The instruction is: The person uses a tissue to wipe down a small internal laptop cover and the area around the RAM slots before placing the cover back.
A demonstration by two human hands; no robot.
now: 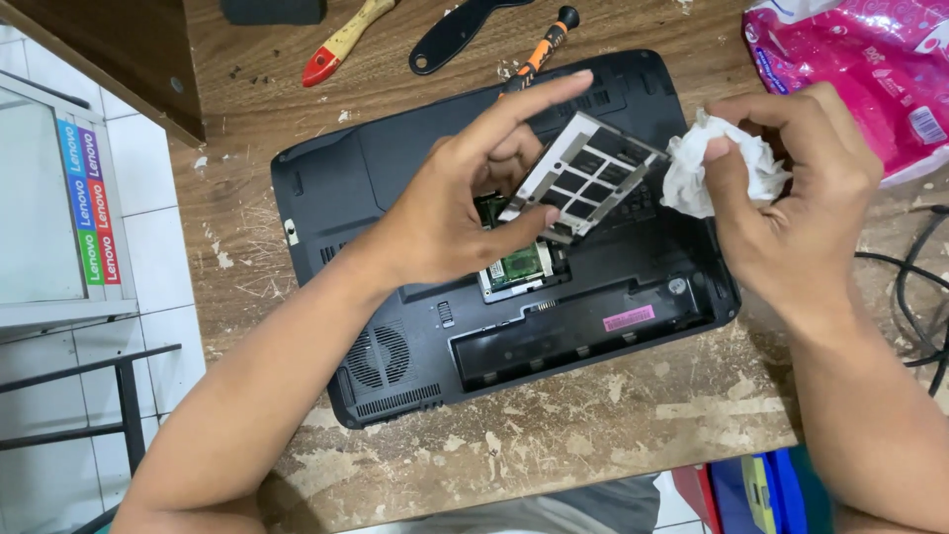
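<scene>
1. Left hand (450,213): grip clamped on a grey metal bracket (583,173), frame centre, tilted up to expose its face.
2. Right hand (791,188): grip pinched on a white tissue (692,173), touching the bracket's upper-right edge.
3. Laptop (395,297): underside up on the tabletop (593,425), bay open.

Pink plastic package (870,69) top right, small pink label (629,317) on laptop, coloured sticker strip (87,203) far left

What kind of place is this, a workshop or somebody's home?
Most likely a small computer repair bench. A black laptop lies upside down and opened on a scarred wooden table, with a screwdriver and a brush beside it. The left hand holds a metal bracket; the right hand holds a tissue.
</scene>
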